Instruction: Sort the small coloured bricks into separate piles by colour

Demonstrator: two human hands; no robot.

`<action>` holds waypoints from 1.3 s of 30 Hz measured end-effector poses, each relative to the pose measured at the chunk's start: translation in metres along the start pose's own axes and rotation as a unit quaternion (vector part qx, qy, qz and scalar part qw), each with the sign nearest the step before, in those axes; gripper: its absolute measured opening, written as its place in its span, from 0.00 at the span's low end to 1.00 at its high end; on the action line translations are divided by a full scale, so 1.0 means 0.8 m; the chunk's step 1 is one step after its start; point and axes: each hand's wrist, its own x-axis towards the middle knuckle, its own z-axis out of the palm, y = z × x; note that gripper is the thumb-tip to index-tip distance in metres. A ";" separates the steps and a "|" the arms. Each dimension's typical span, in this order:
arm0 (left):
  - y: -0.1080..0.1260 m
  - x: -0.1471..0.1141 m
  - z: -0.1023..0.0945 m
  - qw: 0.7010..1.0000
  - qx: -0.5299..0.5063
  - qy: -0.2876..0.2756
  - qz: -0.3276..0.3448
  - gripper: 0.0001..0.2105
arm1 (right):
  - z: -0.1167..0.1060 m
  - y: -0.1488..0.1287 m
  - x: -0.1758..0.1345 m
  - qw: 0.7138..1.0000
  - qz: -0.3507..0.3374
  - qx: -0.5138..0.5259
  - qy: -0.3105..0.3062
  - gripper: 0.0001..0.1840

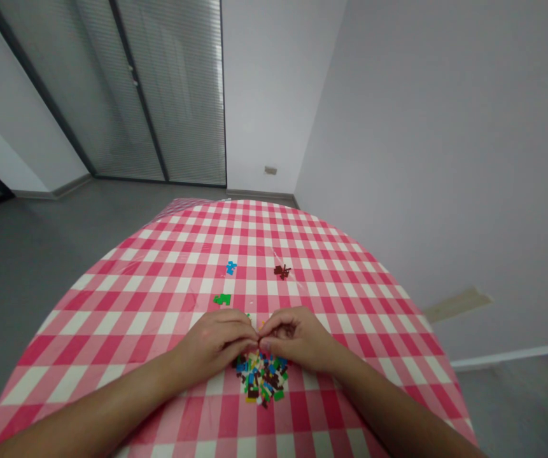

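My left hand [221, 340] and my right hand [295, 337] meet fingertip to fingertip over the table. Both are closed in a pinch, and whatever sits between the fingertips is too small or hidden to make out. Just below them lies a heap of small building bricks [261, 378] in blue, green, brown, yellow and white. Past my left hand is a little group of green bricks [223, 299]. Farther off lie some blue bricks [231, 267] and a small cluster of dark brown bricks [282, 271]. A few green and yellow bits show partly behind my fingers.
A red-and-white checked tablecloth [168, 299] covers the rounded table. A pale wall [445, 159] runs close along the right side. Beyond the far edge stand glass panels with blinds [178, 95], and grey floor [30, 254] shows at the left.
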 end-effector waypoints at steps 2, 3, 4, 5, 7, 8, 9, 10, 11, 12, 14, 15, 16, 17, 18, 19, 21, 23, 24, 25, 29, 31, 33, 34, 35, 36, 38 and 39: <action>-0.001 -0.001 0.001 1.000 0.002 0.004 -0.013 0.07 | 0.001 -0.003 -0.001 0.999 -0.020 -0.041 0.027 0.09; -0.001 -0.001 0.002 1.000 0.004 0.005 -0.018 0.07 | 0.002 -0.004 -0.001 0.997 -0.032 -0.056 0.035 0.08; -0.001 -0.001 0.002 1.000 0.007 0.008 -0.023 0.07 | 0.002 -0.006 -0.001 0.996 -0.043 -0.070 0.040 0.07; -0.001 0.000 0.002 1.000 0.008 0.010 -0.027 0.07 | 0.001 -0.007 -0.001 0.994 -0.057 -0.085 0.045 0.07; -0.001 0.000 0.001 0.999 0.007 0.012 -0.036 0.07 | -0.002 -0.009 0.000 0.985 -0.093 -0.127 0.068 0.05; -0.001 0.001 0.000 0.999 0.004 0.012 -0.039 0.07 | -0.007 -0.009 0.002 0.977 -0.111 -0.158 0.091 0.04; -0.001 0.001 -0.001 0.999 0.000 0.012 -0.042 0.06 | -0.012 -0.008 0.004 0.966 -0.125 -0.194 0.119 0.04; 0.000 0.002 -0.001 0.999 -0.003 0.011 -0.046 0.06 | -0.019 -0.005 0.007 0.950 -0.135 -0.233 0.158 0.04; 0.000 0.002 -0.002 0.999 -0.005 0.010 -0.049 0.06 | -0.028 -0.002 0.009 0.933 -0.132 -0.275 0.190 0.04; 0.000 0.002 -0.003 0.999 -0.006 0.010 -0.052 0.06 | -0.037 0.002 0.012 0.918 -0.123 -0.310 0.216 0.04; 0.001 0.002 -0.005 0.998 -0.009 0.009 -0.058 0.06 | -0.055 0.011 0.019 0.895 -0.091 -0.357 0.252 0.05; 0.001 0.002 -0.006 0.998 -0.010 0.009 -0.059 0.06 | -0.062 0.015 0.022 0.887 -0.071 -0.377 0.257 0.06; 0.001 0.002 -0.006 0.998 -0.011 0.011 -0.058 0.06 | -0.068 0.018 0.024 0.878 -0.053 -0.396 0.263 0.07; 0.000 0.002 -0.006 0.998 -0.011 0.012 -0.056 0.06 | -0.073 0.021 0.026 0.873 -0.036 -0.409 0.265 0.07; 0.000 0.001 -0.006 0.998 -0.010 0.012 -0.056 0.06 | -0.075 0.023 0.028 0.868 -0.022 -0.418 0.266 0.08; -0.001 0.001 -0.005 0.998 -0.010 0.012 -0.056 0.06 | -0.077 0.024 0.030 0.865 -0.013 -0.425 0.267 0.09; -0.001 0.001 -0.004 0.998 -0.014 0.007 -0.061 0.06 | -0.078 0.025 0.031 0.861 -0.008 -0.433 0.267 0.09; -0.001 0.001 -0.003 0.997 -0.022 -0.001 -0.067 0.06 | -0.078 0.025 0.032 0.860 -0.008 -0.437 0.263 0.09; -0.001 0.001 -0.003 0.997 -0.027 -0.004 -0.069 0.06 | -0.078 0.026 0.031 0.860 -0.006 -0.439 0.260 0.09; 0.000 0.001 -0.003 0.997 -0.032 -0.007 -0.070 0.06 | -0.079 0.027 0.031 0.859 -0.003 -0.441 0.258 0.10; 0.000 0.001 -0.003 0.996 -0.039 -0.021 -0.073 0.07 | -0.083 0.032 0.029 0.849 0.009 -0.463 0.254 0.13; -0.002 0.001 -0.004 0.996 -0.037 -0.032 -0.075 0.07 | -0.085 0.036 0.029 0.843 0.015 -0.475 0.253 0.14; -0.004 0.001 -0.006 0.995 -0.035 -0.046 -0.080 0.07 | -0.085 0.038 0.029 0.840 0.020 -0.480 0.251 0.14; -0.005 0.001 -0.007 0.994 -0.033 -0.055 -0.085 0.07 | -0.085 0.039 0.029 0.840 0.021 -0.480 0.250 0.14; -0.006 0.000 -0.008 0.993 -0.030 -0.065 -0.091 0.07 | -0.085 0.039 0.029 0.841 0.020 -0.480 0.249 0.13; -0.007 0.000 -0.008 0.992 -0.027 -0.075 -0.097 0.08 | -0.084 0.038 0.028 0.841 0.016 -0.480 0.249 0.13; -0.008 -0.001 -0.009 0.989 -0.022 -0.095 -0.108 0.07 | -0.081 0.035 0.027 0.839 0.003 -0.484 0.249 0.13; -0.008 -0.001 -0.008 0.988 -0.020 -0.104 -0.114 0.07 | -0.079 0.033 0.026 0.837 -0.005 -0.487 0.247 0.12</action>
